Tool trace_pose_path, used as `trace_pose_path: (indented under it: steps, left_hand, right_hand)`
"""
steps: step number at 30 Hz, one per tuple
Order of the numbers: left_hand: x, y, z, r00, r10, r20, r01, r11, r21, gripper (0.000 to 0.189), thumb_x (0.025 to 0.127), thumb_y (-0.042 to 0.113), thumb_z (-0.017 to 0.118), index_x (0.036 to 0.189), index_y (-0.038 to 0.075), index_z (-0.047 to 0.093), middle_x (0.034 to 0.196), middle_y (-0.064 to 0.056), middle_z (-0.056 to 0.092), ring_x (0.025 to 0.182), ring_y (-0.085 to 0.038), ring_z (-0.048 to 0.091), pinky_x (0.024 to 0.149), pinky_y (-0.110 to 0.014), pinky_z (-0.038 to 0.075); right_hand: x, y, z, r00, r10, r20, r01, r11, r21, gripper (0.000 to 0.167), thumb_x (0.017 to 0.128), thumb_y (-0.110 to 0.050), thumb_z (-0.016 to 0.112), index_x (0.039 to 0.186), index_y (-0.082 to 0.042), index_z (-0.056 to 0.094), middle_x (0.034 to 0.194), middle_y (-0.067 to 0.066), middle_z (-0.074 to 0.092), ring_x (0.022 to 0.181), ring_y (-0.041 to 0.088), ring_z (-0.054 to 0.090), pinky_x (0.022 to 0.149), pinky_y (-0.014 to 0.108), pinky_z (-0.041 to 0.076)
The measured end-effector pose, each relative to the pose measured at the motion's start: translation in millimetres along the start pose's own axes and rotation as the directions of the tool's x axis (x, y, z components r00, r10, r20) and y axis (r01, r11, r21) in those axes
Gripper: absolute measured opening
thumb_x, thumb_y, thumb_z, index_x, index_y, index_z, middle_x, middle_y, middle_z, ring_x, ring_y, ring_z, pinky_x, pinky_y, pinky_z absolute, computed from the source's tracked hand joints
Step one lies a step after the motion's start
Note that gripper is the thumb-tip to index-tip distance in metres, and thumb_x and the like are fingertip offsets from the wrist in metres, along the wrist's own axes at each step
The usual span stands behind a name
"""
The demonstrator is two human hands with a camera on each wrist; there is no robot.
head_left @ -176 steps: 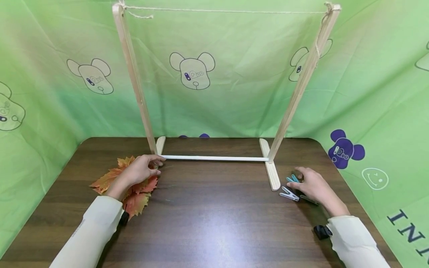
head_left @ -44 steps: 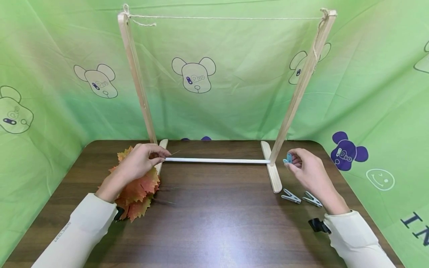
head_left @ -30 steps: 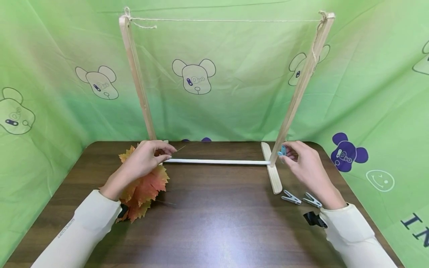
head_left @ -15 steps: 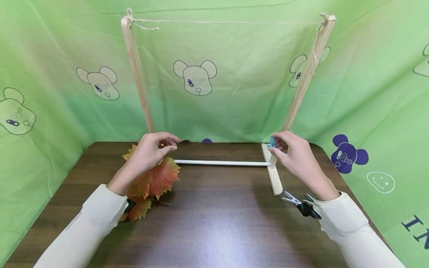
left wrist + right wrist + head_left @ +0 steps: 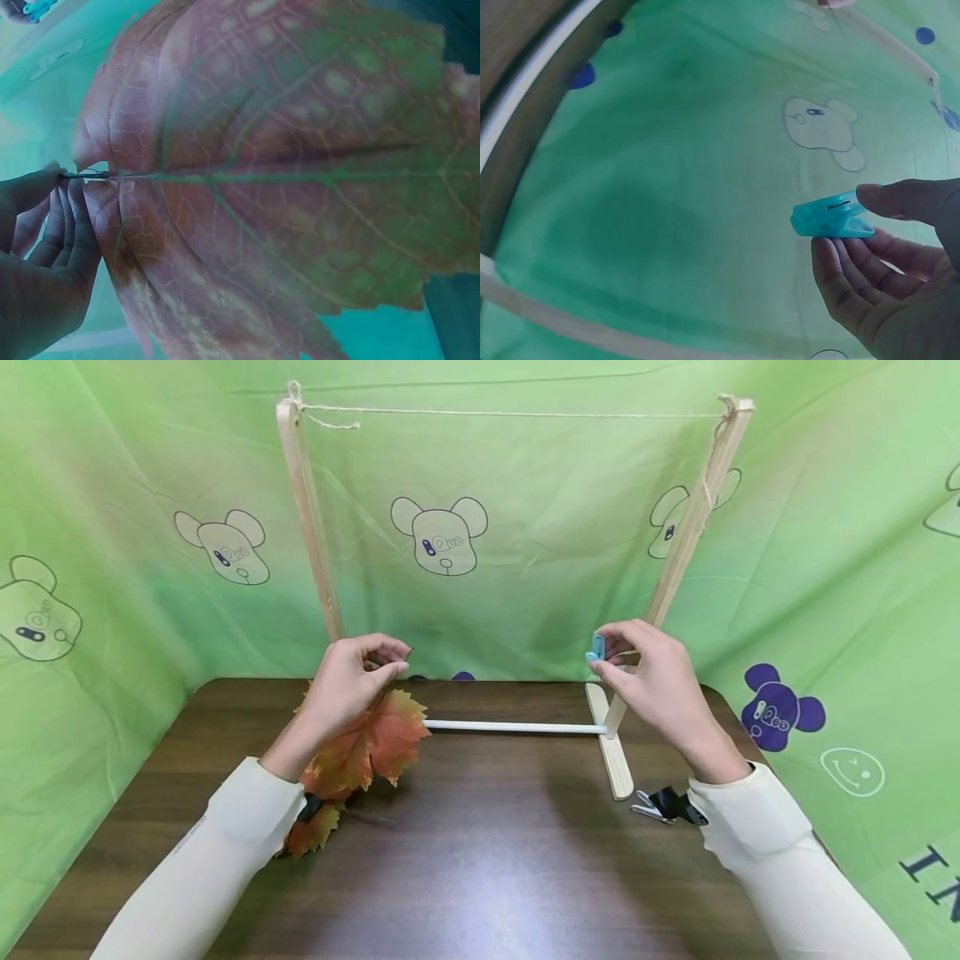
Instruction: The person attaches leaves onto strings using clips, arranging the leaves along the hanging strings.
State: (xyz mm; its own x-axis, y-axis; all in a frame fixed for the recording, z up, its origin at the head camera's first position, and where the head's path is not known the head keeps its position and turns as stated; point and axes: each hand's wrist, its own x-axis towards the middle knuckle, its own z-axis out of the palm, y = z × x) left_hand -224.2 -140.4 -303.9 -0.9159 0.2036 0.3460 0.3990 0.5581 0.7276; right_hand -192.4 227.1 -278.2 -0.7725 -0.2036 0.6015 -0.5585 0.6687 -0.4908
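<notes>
My left hand [image 5: 352, 681] pinches the thin stem of an orange-red artificial maple leaf [image 5: 378, 739], which hangs below the fingers above the table. In the left wrist view the leaf [image 5: 262, 172] fills most of the picture, its stem between thumb and fingertips. Level with it on the other side, my right hand [image 5: 652, 672] holds a blue clothespin [image 5: 597, 647] between thumb and fingers. The right wrist view shows the clothespin [image 5: 829, 216] sideways, thumb on one arm and fingertips under the other. Both hands are below the string [image 5: 510, 415].
The string runs between two wooden posts, the left post [image 5: 311, 527] and the right post [image 5: 697, 518], joined low down by a white rod [image 5: 517, 727]. More leaves [image 5: 315, 833] lie on the table at left. A grey clothespin [image 5: 651, 810] lies beside the right foot [image 5: 617, 768].
The right hand has picked up the blue clothespin from the table. The left hand has lifted a leaf by its stem. Both hands have risen and moved inward.
</notes>
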Motion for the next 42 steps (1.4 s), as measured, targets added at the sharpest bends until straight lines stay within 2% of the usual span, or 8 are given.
trace_pose_path:
  steps: [8, 16, 23, 28, 35, 42]
  left_hand:
    - [10.9, 10.1, -2.5, 0.997, 0.014, -0.079, -0.017, 0.999, -0.040, 0.014, 0.098, 0.008, 0.073, 0.111, 0.006, 0.077, 0.099, -0.011, 0.077, 0.089, -0.020, 0.067, 0.082, -0.034, 0.051]
    - [18.1, 19.0, -4.0, 0.988, 0.018, -0.157, -0.034, 0.994, -0.105, 0.013, 0.098, 0.009, 0.073, 0.110, 0.006, 0.077, 0.099, -0.011, 0.076, 0.087, -0.017, 0.065, 0.079, -0.029, 0.052]
    - [25.0, 21.8, -4.9, 0.971, 0.032, -0.239, -0.077, 0.981, -0.181, 0.012, 0.097, 0.008, 0.074, 0.108, 0.003, 0.077, 0.097, -0.013, 0.075, 0.083, -0.013, 0.064, 0.073, -0.019, 0.051]
    - [33.5, 27.1, -6.6, 0.957, 0.045, -0.286, -0.114, 0.967, -0.230, 0.013, 0.096, 0.006, 0.075, 0.108, 0.002, 0.077, 0.095, -0.013, 0.074, 0.081, -0.013, 0.064, 0.070, -0.018, 0.051]
    - [42.2, 35.7, -9.0, 0.941, 0.045, -0.335, -0.145, 0.949, -0.280, 0.013, 0.095, 0.007, 0.076, 0.107, 0.001, 0.076, 0.092, -0.005, 0.072, 0.081, -0.012, 0.063, 0.071, -0.018, 0.051]
    - [49.1, 40.8, -8.4, 0.926, 0.044, -0.374, -0.175, 0.930, -0.324, 0.015, 0.094, 0.005, 0.077, 0.106, -0.003, 0.076, 0.093, -0.011, 0.072, 0.080, -0.013, 0.063, 0.071, -0.020, 0.049]
  right_hand:
    - [18.5, -13.0, 0.1, 0.999, 0.035, 0.007, -0.035, 0.999, 0.016, 0.025, 0.090, 0.004, 0.076, 0.115, 0.004, 0.072, 0.101, 0.018, 0.072, 0.085, -0.006, 0.058, 0.081, 0.005, 0.050]
    - [31.9, -24.0, 2.8, 0.999, 0.040, 0.024, -0.041, 0.999, 0.017, 0.023, 0.093, 0.001, 0.075, 0.116, 0.003, 0.071, 0.101, 0.014, 0.072, 0.086, -0.002, 0.060, 0.081, 0.009, 0.050]
    - [43.5, -32.7, 5.6, 0.995, 0.092, 0.031, -0.094, 0.993, 0.076, 0.023, 0.095, -0.002, 0.074, 0.117, 0.000, 0.071, 0.103, 0.014, 0.071, 0.089, 0.001, 0.062, 0.084, 0.015, 0.053]
    - [52.8, -38.2, 6.2, 0.993, 0.113, 0.036, -0.117, 0.983, 0.141, 0.021, 0.095, -0.002, 0.074, 0.116, 0.000, 0.072, 0.099, 0.010, 0.069, 0.089, 0.003, 0.064, 0.083, 0.014, 0.055]
    - [67.3, -43.5, 3.2, 0.993, 0.117, 0.031, -0.120, 0.976, 0.182, 0.020, 0.095, -0.001, 0.074, 0.114, 0.001, 0.071, 0.094, 0.000, 0.066, 0.088, 0.006, 0.065, 0.084, 0.015, 0.055]
    - [80.0, -48.7, 1.6, 0.992, 0.120, 0.030, -0.123, 0.964, 0.234, 0.016, 0.096, -0.002, 0.073, 0.112, -0.001, 0.071, 0.093, -0.004, 0.065, 0.090, 0.011, 0.065, 0.086, 0.022, 0.054]
